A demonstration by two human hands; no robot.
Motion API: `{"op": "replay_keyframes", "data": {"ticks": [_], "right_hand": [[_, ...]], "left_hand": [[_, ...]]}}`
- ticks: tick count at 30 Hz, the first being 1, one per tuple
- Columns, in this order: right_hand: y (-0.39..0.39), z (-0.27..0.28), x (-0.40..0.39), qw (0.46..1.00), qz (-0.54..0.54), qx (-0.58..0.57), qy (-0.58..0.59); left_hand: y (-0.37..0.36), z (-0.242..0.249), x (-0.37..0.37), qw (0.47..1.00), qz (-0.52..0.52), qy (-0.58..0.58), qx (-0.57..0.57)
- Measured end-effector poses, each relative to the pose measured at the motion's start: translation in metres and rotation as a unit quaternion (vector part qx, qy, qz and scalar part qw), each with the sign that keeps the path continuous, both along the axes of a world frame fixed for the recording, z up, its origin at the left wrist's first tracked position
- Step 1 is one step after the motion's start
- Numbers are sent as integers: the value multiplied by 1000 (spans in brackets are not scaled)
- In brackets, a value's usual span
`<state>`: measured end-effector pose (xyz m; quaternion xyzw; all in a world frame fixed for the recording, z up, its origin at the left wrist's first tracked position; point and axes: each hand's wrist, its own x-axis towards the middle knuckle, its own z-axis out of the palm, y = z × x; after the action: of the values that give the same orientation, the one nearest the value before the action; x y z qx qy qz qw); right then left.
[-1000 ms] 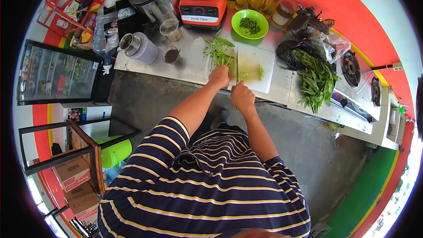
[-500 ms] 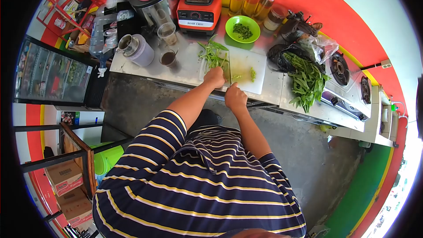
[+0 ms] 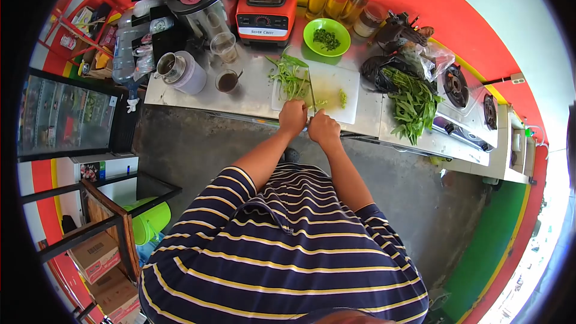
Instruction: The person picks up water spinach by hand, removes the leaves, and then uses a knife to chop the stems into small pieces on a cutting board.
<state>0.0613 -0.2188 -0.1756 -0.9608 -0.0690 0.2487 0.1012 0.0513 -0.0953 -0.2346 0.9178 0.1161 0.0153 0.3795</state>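
My right hand [image 3: 324,127] is wrapped round the handle of a knife [image 3: 312,93], whose blade points away from me over the white cutting board [image 3: 350,108]. Just left of it, my left hand [image 3: 293,116] is closed at the board's front edge, close to the knife. Whatever its fingers hold is hidden from above. Long green leafy stems [image 3: 292,79] lie on the left part of the board. Small cut green pieces [image 3: 343,98] rest to the right of the blade. Beyond the board stands a green bowl [image 3: 341,32] with chopped greens [image 3: 326,39] in it.
A bunch of leafy greens [image 3: 413,108] spills from a black plastic bag [image 3: 375,73] on the right, near a gas stove [image 3: 455,87]. A red blender [image 3: 264,18], pump bottles [image 3: 338,0] and a glass of dark liquid [image 3: 227,81] stand along the steel counter [image 3: 252,93].
My left hand has drawn back from the leafy stems toward the board's front edge, closer to my right hand. The knife stays on the board in my right hand.
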Motion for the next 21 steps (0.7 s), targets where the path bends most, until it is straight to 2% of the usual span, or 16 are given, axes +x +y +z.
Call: {"op": "replay_keyframes", "data": {"ticks": [1,5,7,11,17,21], "right_hand": [[1,4,-2,1000,-7,10,16],[2,-19,-10,1000,-12,-15,7],[4,-15,-10,1000,-9,-16,14],[3,4,-3,1000,-6,-16,2],[12,-13,-21,1000,-3,-18,-8],[5,-12,-12,1000,-10,-23,4]], "left_hand": [[0,1,-3,1000,-6,-30,2],[-1,6,0,999,-8,-33,17],[3,5,3,993,-71,-72,68],[10,1,6,983,-123,-67,119],[6,0,11,986,-124,-73,89],[10,-2,7,992,-91,-81,21]]}}
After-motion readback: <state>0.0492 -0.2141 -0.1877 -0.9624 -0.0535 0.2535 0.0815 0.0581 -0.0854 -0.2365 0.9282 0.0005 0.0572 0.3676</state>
